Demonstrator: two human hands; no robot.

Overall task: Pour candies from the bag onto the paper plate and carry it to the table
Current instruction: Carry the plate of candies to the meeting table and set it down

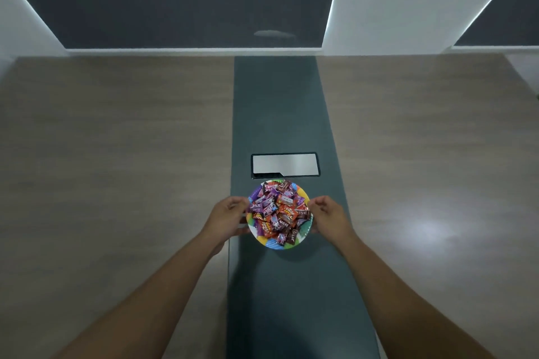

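Both bare hands reach forward on outstretched forearms to either side of the plate. The left hand (226,217) sits at the plate's left edge with its fingers curled and its thumb stretched toward the near rim; the right hand (328,217) sits at the right edge, fingers bent inward over the rim. Each seems to touch the rim, but whether either one actually grips it cannot be told from this view.

Beneath them spreads the broad wood-grain table (116,154), light brown, with a soft glare on its right half. A dark teal strip (280,102) runs down its middle from the far edge toward the person. Set into that strip is a rectangular silver-grey panel with a black frame (285,165).

Just on the near side of that panel, resting on the teal strip, is the round paper plate with a multicoloured rim (274,245). It is heaped with small wrapped candies in purple, red and orange foil (278,211), which cover almost all of its surface, so that only the bright border shows around them.
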